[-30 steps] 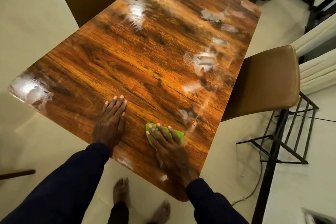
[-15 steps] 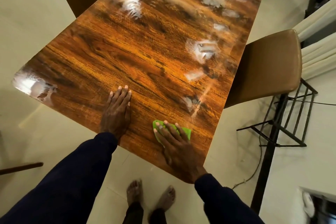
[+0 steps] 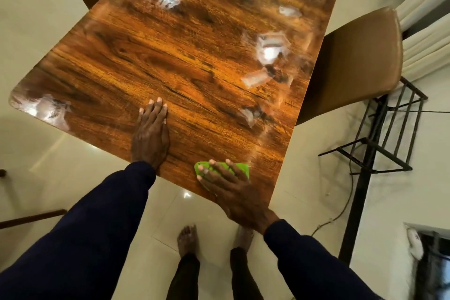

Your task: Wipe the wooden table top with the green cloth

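Nearest the camera, a person is standing on bare feet on the pale tiled floor, leaning both dark sleeves towards the near edge of the wooden table. The right hand is pressing the green cloth flat against the table just inside its near right corner. Its grip is open, with straight fingers spread over the cloth and not curled round it, so only the cloth's edges are showing past the fingertips. A little further in and to the left, the left hand is resting palm down on the bare wood, fingers straight and together, its grip likewise open and holding nothing; it seems to be bracing the body. The step in hand looks like wiping the near strip of the table, with most of the surface beyond not yet covered. Further out, pale cloudy patches are lying along the right half and the far end, and another is sitting at the left corner; whether these are smears or glare cannot be told. The next move probably calls for sliding the cloth outward along the grain under steady flat pressure, reaching towards those patches, and shifting the bracing hand as the reach grows. Beyond the right edge a brown padded chair is standing close against the table, with a black metal frame behind it.
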